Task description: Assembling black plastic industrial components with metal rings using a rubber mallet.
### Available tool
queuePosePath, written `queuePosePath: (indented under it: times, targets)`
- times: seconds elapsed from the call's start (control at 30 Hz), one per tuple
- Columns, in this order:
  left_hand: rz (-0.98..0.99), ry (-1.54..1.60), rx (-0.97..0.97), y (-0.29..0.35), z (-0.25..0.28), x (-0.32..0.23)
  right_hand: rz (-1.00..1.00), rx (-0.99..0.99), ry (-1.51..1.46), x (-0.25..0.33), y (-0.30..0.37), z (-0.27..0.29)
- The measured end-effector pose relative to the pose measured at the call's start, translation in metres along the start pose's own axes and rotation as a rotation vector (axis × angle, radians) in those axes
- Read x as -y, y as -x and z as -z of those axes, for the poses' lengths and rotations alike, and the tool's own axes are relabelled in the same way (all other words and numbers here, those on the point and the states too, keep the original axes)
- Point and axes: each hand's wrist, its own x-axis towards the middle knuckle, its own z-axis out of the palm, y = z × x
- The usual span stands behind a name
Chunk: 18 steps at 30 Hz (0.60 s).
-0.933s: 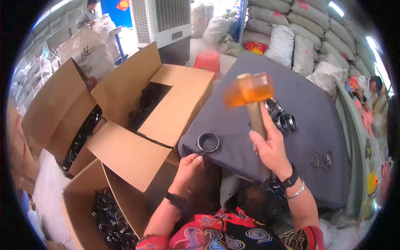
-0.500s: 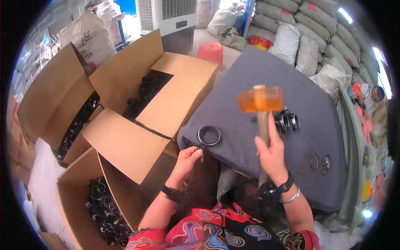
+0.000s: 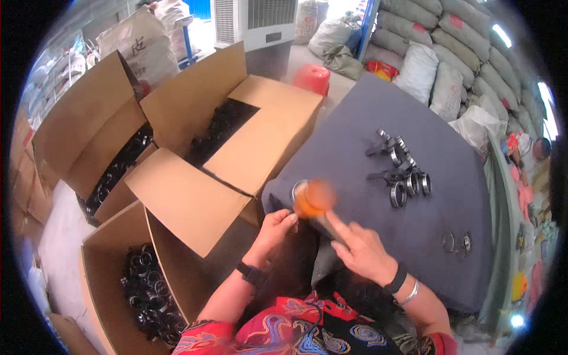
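My left hand (image 3: 277, 231) is closed in a pinch at the near left corner of the dark grey padded table. Its fingertips hold the dark tab of a metal ring clamp (image 3: 295, 188), which lies on the corner. My right hand (image 3: 368, 255) grips the handle of a mallet (image 3: 318, 199) with an orange head, the forefinger stretched along the handle. The head, blurred by motion, is over the ring and hides most of it. Whether the two touch, I cannot tell. Further right on the table sits a group of silver and black ring clamps (image 3: 412, 184).
Open cardboard boxes (image 3: 189, 204) holding many black ring clamps stand on my left. Two more rings (image 3: 457, 241) lie near the table's right side. Behind are a red plastic stool (image 3: 312, 80), an air cooler (image 3: 254, 23) and stacked sacks (image 3: 467, 53).
The mallet has swung down and left from its raised place to the ring at the corner. My left hand keeps its pinch. The view has shifted slightly.
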Motion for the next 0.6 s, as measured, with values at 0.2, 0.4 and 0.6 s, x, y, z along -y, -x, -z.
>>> queuePosePath:
  times: [0.2, 0.4, 0.6]
  targets:
    - [0.004, -0.025, -0.013, 0.001, -0.007, -0.008, 0.018, 0.084, -0.001, -0.004, -0.047, -0.013]
    - [0.026, 0.048, -0.01, 0.003, -0.002, -0.01, 0.128, -0.131, -0.232, -0.003, -0.099, 0.031]
    - [-0.008, -0.229, -0.004, -0.007, -0.005, -0.014, -0.023, -0.156, -0.187, -0.071, -0.077, -0.015]
